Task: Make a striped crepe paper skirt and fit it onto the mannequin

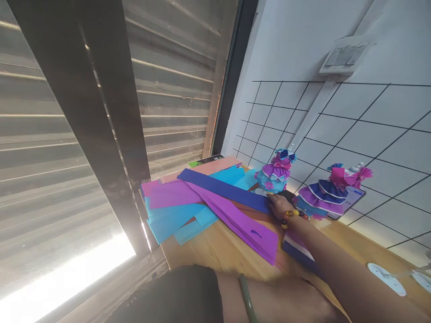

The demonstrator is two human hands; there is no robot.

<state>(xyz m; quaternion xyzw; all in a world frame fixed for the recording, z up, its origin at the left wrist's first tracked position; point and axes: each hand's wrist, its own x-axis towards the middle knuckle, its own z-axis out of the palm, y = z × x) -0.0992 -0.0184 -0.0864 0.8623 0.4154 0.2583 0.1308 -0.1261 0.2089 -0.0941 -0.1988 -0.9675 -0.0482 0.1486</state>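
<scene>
My right hand (279, 206), with a beaded bracelet (292, 215) at its wrist, is closed at the near end of a long dark blue strip (225, 187). Its fingertips come close to the base of a small tiered dress figure (274, 172) in pink, purple and light blue. The strip lies across purple strips (235, 220) and light blue sheets (175, 215); whether they are paper or fabric I cannot tell. Low in the foreground, my left hand (303, 296) lies below the right forearm, a green bangle (247, 298) on its arm. Its fingers are hidden.
A second dress figure (323, 197) stands to the right, before a phone (350, 202). White discs (385, 278) lie at the right of the wooden table (191, 251). Behind are a wire grid (319, 113) and a wall; shutters (175, 89) stand left.
</scene>
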